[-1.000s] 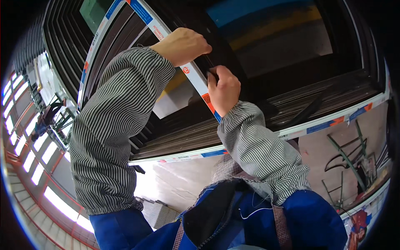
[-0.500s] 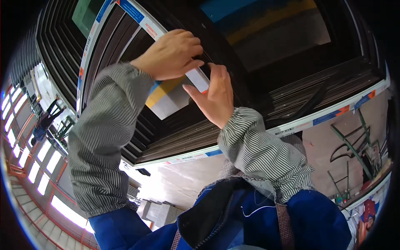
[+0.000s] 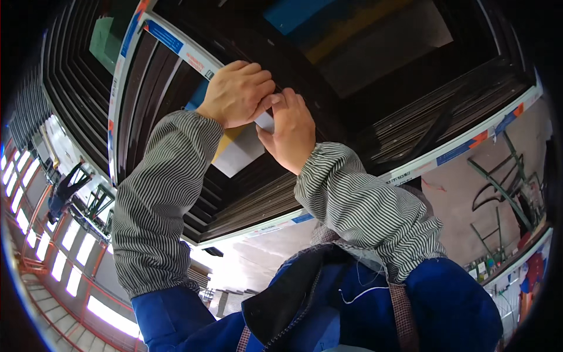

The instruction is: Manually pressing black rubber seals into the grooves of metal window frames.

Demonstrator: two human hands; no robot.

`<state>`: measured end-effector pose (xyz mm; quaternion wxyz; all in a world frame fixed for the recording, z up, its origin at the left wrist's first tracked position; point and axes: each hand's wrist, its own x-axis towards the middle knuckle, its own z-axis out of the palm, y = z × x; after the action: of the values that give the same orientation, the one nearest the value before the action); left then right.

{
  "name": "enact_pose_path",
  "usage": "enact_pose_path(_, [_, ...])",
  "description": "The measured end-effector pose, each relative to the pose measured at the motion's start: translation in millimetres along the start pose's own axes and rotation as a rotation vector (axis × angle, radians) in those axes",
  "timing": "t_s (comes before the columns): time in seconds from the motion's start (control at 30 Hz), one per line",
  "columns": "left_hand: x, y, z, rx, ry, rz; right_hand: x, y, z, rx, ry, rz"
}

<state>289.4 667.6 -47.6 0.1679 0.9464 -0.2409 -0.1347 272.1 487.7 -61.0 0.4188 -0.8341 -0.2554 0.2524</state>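
Left hand point(image 3: 239, 94) was curled over the long straight dark bar faced with white film with blue and orange patches point(image 3: 186, 51), knuckles up, grasping it as far as visible. Right hand point(image 3: 290, 130) was just beside it, fingers bent, thumb toward the near side of the bar; fingertips hidden, couldn't tell if it gripped the bar or only pressed on it. The 2 hands met at the thumb and finger ends, a short whitish bit of bar showing between them.

Bar ran diagonally from upper left down under both hands, lying on the dark stacked frames. Judged stiff, probably metal, awkward for its length more than fragile; film face likely slick and easily scuffed. Best hold: both long edges, 2 hands spaced apart, thumbs off the film.

Left of the bar, a blue, yellow and whitish patch point(image 3: 240, 154) showed in a dark opening, panel or reflection unclear. Right of it, dark layered frame stack point(image 3: 410, 126), ridged edges close together, little finger room. White-filmed near rail point(image 3: 252, 230) bordered the stack on the person's side, under the forearms. Pale floor point(image 3: 267, 252) beyond it gave some room; green metal stands point(image 3: 497, 176) stood well apart at right.
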Motion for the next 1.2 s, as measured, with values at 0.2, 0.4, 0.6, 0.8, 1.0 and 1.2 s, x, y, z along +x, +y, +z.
enact_pose_path(0.2, [9,26,6,-0.042,-0.201,0.028,-52,15,-17,0.035,0.039,0.163])
enact_pose_path(0.4, [13,22,2,-0.038,-0.187,0.096,-37,16,-24,-0.203,-0.103,-0.086])
enact_pose_path(0.6, [22,29,7,0.02,-0.273,0.09,-50,31,-22,-0.047,-0.115,0.001])
enact_pose_path(0.8, [19,45,11,-0.061,-0.302,0.083,-75,27,-29,-0.054,0.009,0.033])
enact_pose_path(1.0, [20,41,14,-0.07,-0.27,0.154,-73,28,-28,-0.184,-0.07,-0.108])
enact_pose_path(1.2, [21,46,9,-0.094,-0.138,0.402,-100,30,-39,-0.035,0.075,0.092])
